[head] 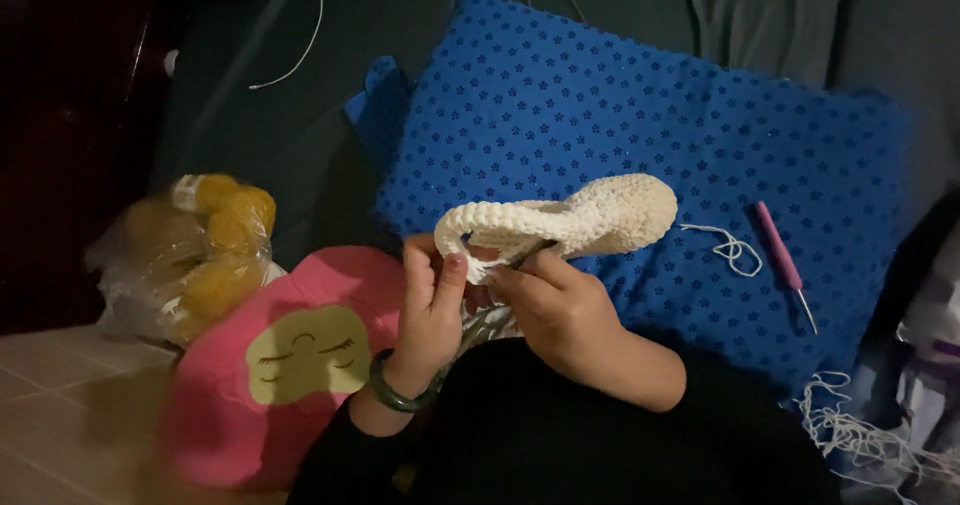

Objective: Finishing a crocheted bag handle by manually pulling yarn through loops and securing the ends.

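Observation:
A cream crocheted slipper-shaped piece (590,215) is held up over a blue cushion (640,135). My left hand (430,300), with a dark green bangle on its wrist, pinches the open rim at the piece's left end. My right hand (560,310) grips the rim from below, just right of the left hand. Something thin and dark pokes out between the right hand's fingers; I cannot tell what it is. Both sleeves are black.
A pink crochet hook (783,260) and a short cream yarn scrap (730,250) lie on the cushion at right. A clear bag of yellow yarn (200,255) sits at left, beside a pink cushion with a sleeping face (300,355). Loose cream threads (860,435) trail at lower right.

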